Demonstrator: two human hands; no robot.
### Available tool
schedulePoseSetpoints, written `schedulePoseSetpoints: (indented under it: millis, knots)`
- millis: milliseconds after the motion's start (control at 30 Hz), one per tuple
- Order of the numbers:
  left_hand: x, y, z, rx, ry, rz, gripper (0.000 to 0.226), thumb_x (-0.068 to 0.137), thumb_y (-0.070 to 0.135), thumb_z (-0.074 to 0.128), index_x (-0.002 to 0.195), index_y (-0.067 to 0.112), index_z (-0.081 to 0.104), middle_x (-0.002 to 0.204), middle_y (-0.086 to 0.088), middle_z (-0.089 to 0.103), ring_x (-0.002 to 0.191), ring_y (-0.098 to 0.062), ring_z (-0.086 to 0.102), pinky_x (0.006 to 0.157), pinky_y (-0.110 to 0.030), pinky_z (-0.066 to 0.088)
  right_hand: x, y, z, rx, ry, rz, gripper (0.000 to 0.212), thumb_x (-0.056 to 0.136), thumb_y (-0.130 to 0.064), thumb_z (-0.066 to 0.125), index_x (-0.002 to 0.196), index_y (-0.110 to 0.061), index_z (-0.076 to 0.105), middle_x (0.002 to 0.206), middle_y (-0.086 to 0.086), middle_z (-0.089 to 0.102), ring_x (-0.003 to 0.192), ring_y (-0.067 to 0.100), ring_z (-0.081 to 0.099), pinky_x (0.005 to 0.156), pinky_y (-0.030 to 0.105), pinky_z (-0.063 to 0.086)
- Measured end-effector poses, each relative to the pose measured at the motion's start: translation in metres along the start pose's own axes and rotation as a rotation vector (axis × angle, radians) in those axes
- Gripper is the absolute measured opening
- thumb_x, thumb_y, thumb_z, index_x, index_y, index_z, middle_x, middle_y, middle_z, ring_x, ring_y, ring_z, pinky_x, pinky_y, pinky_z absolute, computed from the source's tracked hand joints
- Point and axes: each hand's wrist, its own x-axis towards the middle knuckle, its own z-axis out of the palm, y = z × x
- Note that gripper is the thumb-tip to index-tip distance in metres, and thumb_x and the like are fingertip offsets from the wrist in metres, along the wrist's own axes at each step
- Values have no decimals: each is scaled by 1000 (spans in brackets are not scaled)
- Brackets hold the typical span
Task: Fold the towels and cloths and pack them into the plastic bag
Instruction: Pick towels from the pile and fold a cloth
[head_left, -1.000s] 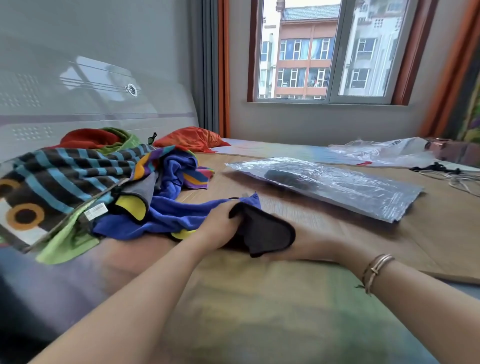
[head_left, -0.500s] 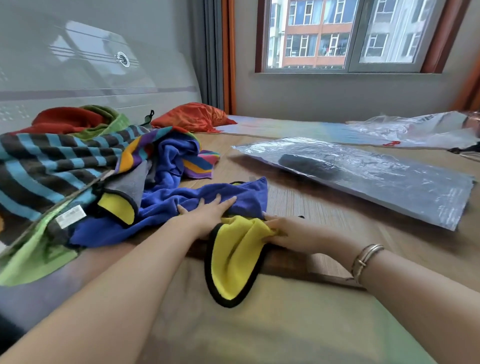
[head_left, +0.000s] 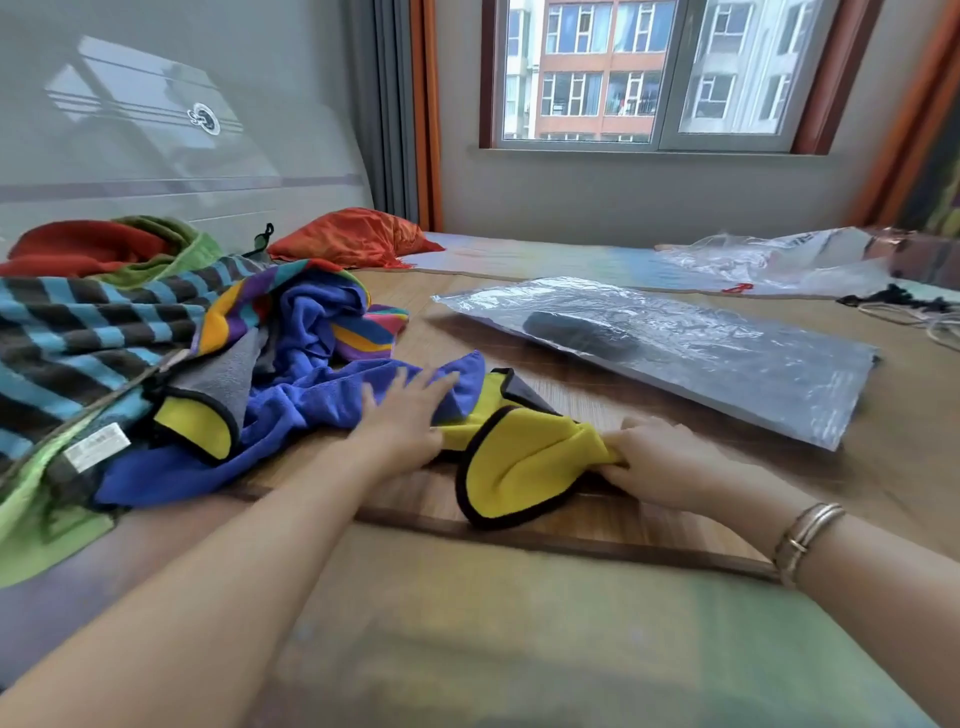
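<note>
The yellow cloth (head_left: 511, 460) with black edging lies nearest, on the woven mat (head_left: 597, 519). The right hand (head_left: 662, 460) pinches its right corner; the left hand (head_left: 402, 418), fingers spread flat, presses its left side against the blue towel (head_left: 311, 410). Beyond the cloth lies the plastic bag (head_left: 701, 353), a dark item inside.

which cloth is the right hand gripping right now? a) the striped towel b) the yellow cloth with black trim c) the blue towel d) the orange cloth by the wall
b: the right hand pinches a bunched edge of the yellow cloth with black trim, while the left hand lies flat with straight fingers on the blue towel.
</note>
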Motion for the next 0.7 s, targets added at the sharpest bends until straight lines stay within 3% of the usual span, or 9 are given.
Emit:
schedulePoseSetpoints:
  millis: [67, 133, 167, 233, 333, 400, 533, 667, 700]
  knots:
    - [-19, 33, 0, -269, 70, 246, 69, 80, 0, 51, 143, 26, 41, 154, 1, 32, 143, -19, 26, 118, -40, 18, -16, 0, -2, 56, -25, -9, 41, 91, -63, 43, 104, -28, 58, 108, -4, 46, 102, 19, 50, 73, 30, 33]
    - [-45, 61, 1, -441, -8, 406, 59, 80, -3, 50, 135, 21, 51, 145, 2, 44, 133, -13, 41, 112, -18, 25, -31, 4, -2, 21, -61, -57, 55, 85, -72, 42, 107, -24, 55, 118, -6, 39, 110, 16, 45, 80, 29, 32]
    - [-58, 70, 3, -468, -42, 447, 55, 83, 1, 50, 134, 22, 51, 143, 6, 45, 128, -13, 46, 108, -16, 29, -39, 6, -3, 20, -85, -85, 56, 85, -71, 44, 112, -22, 53, 122, -7, 35, 111, 16, 43, 84, 29, 33]
    - [-78, 77, 9, -449, -72, 491, 57, 86, 14, 47, 139, 34, 44, 146, 15, 39, 127, -9, 45, 107, -25, 35, -54, 11, -5, 59, -136, -119, 47, 87, -56, 54, 115, -18, 50, 124, -7, 36, 106, 15, 43, 89, 29, 35]
    - [-96, 76, 13, -258, -90, 513, 62, 88, 48, 45, 144, 55, 19, 152, 24, 22, 136, -5, 34, 103, -40, 42, -70, 14, -12, 30, -103, -146, 27, 82, -29, 57, 105, -17, 48, 111, -2, 45, 95, 18, 48, 81, 30, 41]
    - [-102, 77, 15, -58, -99, 487, 68, 83, 59, 56, 142, 55, 21, 154, 24, 14, 133, -10, 37, 98, -41, 46, -79, 13, -17, 12, -58, -132, 16, 82, -23, 55, 95, -21, 46, 100, -3, 45, 95, 20, 52, 78, 32, 43]
    - [-108, 84, 10, 52, -66, 372, 43, 83, 23, 65, 122, 30, 48, 146, 8, 28, 120, -23, 50, 87, -40, 51, -91, 9, -27, 215, 131, -70, 19, 76, -37, 58, 73, -24, 45, 81, -8, 46, 79, 19, 53, 72, 39, 47]
    - [-113, 85, -10, -8, 101, 240, 6, 86, 21, 58, 91, 18, 60, 124, 3, 47, 104, -20, 54, 80, -36, 50, -100, 8, -53, 671, 271, 54, 26, 83, -29, 60, 65, -13, 51, 67, -3, 49, 64, 15, 46, 61, 32, 35]
    - [-112, 84, -19, -88, 129, 221, 6, 86, 16, 55, 83, 17, 60, 113, 2, 53, 98, -19, 56, 78, -31, 48, -102, 8, -61, 764, 278, 97, 26, 84, -29, 59, 64, -14, 51, 64, -3, 47, 63, 13, 44, 60, 31, 33]
